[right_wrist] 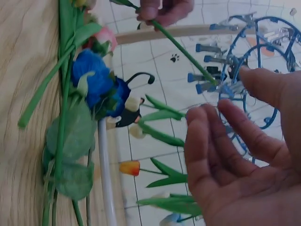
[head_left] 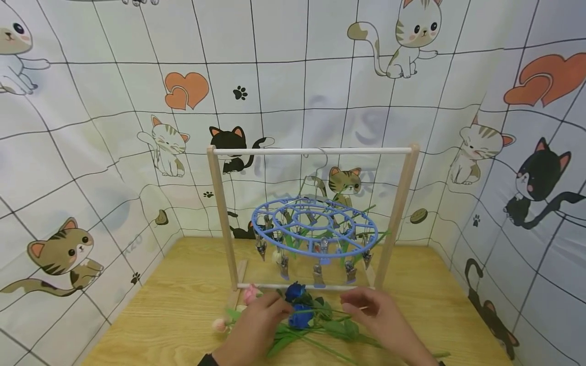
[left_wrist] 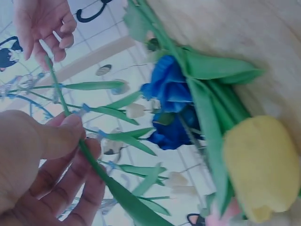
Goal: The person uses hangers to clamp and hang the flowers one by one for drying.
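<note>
My left hand [head_left: 258,325] pinches the green stem [left_wrist: 64,100] of an artificial flower between thumb and fingers; its bloom is out of the left wrist view. Opposite, my right hand [head_left: 384,317] is held beside the stem's free end, fingers loosely bent and apart from the thumb, gripping nothing. Below the hands, blue roses [head_left: 300,317], pink flowers [head_left: 251,294] and a yellow tulip [left_wrist: 261,167] lie in a pile on the table. Behind hangs a round blue clip hanger [head_left: 315,253] with several metal clips [head_left: 318,273], some holding flowers by their stems.
A wooden rack [head_left: 399,213] with a white top bar [head_left: 274,151] carries the hanger. An orange tulip [right_wrist: 129,167] and white ones hang upside down from the clips. Cat-print cloth [head_left: 284,86] surrounds the wooden table [head_left: 151,315].
</note>
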A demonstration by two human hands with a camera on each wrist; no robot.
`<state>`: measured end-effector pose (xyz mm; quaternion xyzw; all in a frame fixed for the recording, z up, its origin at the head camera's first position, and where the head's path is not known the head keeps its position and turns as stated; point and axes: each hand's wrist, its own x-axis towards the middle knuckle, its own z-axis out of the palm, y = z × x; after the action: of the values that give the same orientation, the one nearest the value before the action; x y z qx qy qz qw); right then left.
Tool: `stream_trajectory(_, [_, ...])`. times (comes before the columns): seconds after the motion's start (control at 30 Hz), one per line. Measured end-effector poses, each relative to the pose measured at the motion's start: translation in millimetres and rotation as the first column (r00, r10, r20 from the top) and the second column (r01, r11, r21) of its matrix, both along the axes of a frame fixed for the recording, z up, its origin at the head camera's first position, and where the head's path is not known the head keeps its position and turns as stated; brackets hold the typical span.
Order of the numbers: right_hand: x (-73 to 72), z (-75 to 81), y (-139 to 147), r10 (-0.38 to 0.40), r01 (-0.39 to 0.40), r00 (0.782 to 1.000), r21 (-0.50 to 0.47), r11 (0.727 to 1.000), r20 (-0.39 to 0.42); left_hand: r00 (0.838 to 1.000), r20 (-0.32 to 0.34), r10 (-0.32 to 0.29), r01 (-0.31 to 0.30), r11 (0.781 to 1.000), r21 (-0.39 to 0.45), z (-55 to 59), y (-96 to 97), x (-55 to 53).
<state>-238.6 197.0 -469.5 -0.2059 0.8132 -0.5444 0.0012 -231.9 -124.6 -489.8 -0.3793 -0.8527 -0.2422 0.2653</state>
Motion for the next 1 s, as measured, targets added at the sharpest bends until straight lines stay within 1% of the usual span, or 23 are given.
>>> stream_trajectory(0.1, [7.1,6.5,-8.5,0.069,-0.072,0.997,-0.088,0.993,-0.031,0.999,-0.033,-0.033,0.035,0.997,0.062,8.0,3.5,4.5])
stream_trajectory(0.2, [13.7,13.2,-15.6,0.137,-0.149,0.987,-0.167,0.975,-0.081,0.993,-0.099,-0.072,0.082,0.99,0.11,16.7,7.6,8.4])
stream_trajectory(0.3, [18.9,18.2,-21.3,0.193,-0.223,0.971,-0.239,0.945,-0.142,0.982,-0.165,-0.094,0.117,0.984,0.138,26.0,11.5,12.8])
stream_trajectory(0.4, [23.5,22.4,-26.3,0.211,-0.264,0.958,-0.306,0.915,-0.194,0.969,-0.229,-0.096,0.135,0.978,0.159,35.5,14.3,17.7])
stream_trajectory(0.47, [25.7,25.2,-29.6,0.205,-0.285,0.946,-0.336,0.898,-0.252,0.959,-0.27,-0.089,0.139,0.975,0.171,41.1,15.0,20.6])
stream_trajectory(0.53, [27.2,28.6,-32.9,0.187,-0.303,0.927,-0.353,0.885,-0.327,0.952,-0.296,-0.075,0.134,0.974,0.185,46.6,14.8,23.3])
stream_trajectory(0.6, [28.2,32.1,-36.0,0.171,-0.328,0.897,-0.356,0.875,-0.408,0.946,-0.318,-0.061,0.128,0.973,0.194,51.1,14.1,25.1])
stream_trajectory(0.67, [29.4,36.1,-38.2,0.165,-0.354,0.866,-0.348,0.868,-0.471,0.942,-0.332,-0.047,0.12,0.972,0.203,55.1,13.2,26.5])
stream_trajectory(0.7, [30.0,38.1,-39.1,0.171,-0.372,0.852,-0.343,0.863,-0.494,0.939,-0.341,-0.043,0.121,0.97,0.209,56.8,12.9,27.1])
stream_trajectory(0.77, [31.3,41.4,-39.7,0.19,-0.407,0.832,-0.34,0.848,-0.522,0.933,-0.358,-0.041,0.128,0.967,0.222,59.6,12.3,27.7])
stream_trajectory(0.83, [32.1,44.5,-39.0,0.198,-0.429,0.81,-0.328,0.842,-0.551,0.927,-0.373,-0.038,0.135,0.962,0.238,62.2,12.1,28.3])
stream_trajectory(0.9, [31.8,46.8,-37.1,0.18,-0.432,0.797,-0.336,0.837,-0.576,0.922,-0.384,-0.045,0.154,0.954,0.259,64.8,11.9,29.3])
stream_trajectory(0.97, [30.5,48.4,-33.0,0.119,-0.396,0.789,-0.352,0.848,-0.602,0.923,-0.381,-0.05,0.168,0.944,0.284,67.4,11.8,31.1])
stream_trajectory(1.0, [29.6,48.7,-30.2,0.08,-0.369,0.79,-0.367,0.854,-0.608,0.925,-0.378,-0.049,0.172,0.938,0.299,68.7,11.6,32.2])
